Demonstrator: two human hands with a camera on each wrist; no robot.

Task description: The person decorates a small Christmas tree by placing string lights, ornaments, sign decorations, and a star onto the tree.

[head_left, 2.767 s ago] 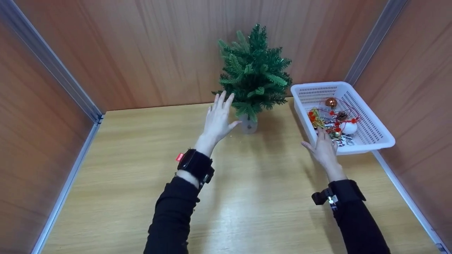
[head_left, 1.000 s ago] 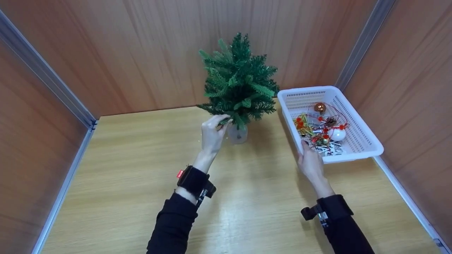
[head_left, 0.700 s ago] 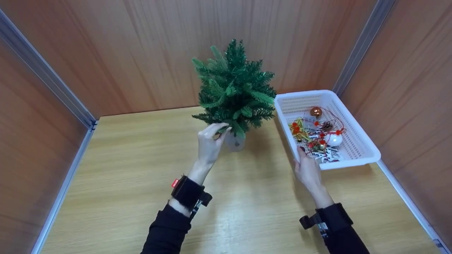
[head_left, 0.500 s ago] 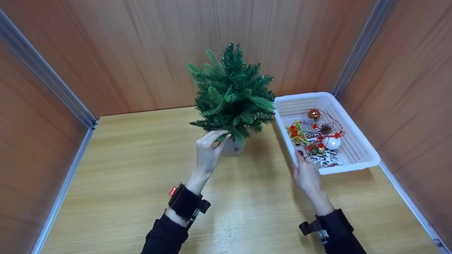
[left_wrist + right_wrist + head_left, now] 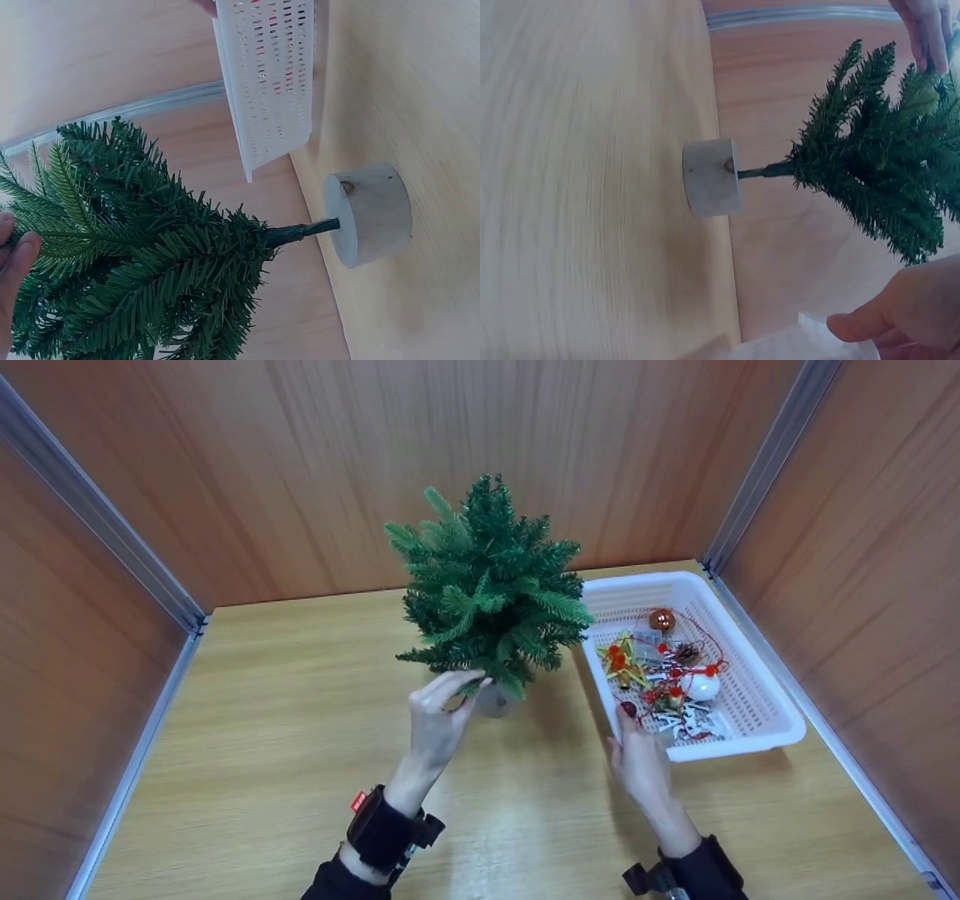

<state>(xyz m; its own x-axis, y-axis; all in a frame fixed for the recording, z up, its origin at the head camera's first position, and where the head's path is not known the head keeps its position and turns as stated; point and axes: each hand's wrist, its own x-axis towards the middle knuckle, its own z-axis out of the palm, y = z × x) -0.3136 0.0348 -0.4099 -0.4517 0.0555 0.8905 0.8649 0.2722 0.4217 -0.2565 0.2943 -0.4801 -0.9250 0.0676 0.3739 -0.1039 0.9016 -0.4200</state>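
My left hand (image 5: 439,727) pinches a low front branch of a small artificial Christmas tree (image 5: 491,592). In the left wrist view its fingertips (image 5: 22,255) close on the green needles. The tree stands upright on a round pale wooden base (image 5: 375,214), which rests on the table. My right hand (image 5: 645,769) grips the near left rim of a white plastic basket (image 5: 739,746), thumb over the edge; its other fingers are largely hidden. Inside lie a copper ball (image 5: 662,620), a white ball (image 5: 701,687), a pine cone (image 5: 686,653), gold stars (image 5: 621,661) and a red bead string (image 5: 711,669).
Wood-grain panels (image 5: 360,472) wall in the table (image 5: 300,697) at the back and both sides, with grey metal strips at the corners. The basket stands just right of the tree, close to the right panel (image 5: 847,585). Small silver-white pieces (image 5: 690,724) lie in the basket.
First spread out, my left hand has taken hold of the tree's branch, and my right hand the basket's rim. Tree and basket have both slid nearer to me, the basket also somewhat left.
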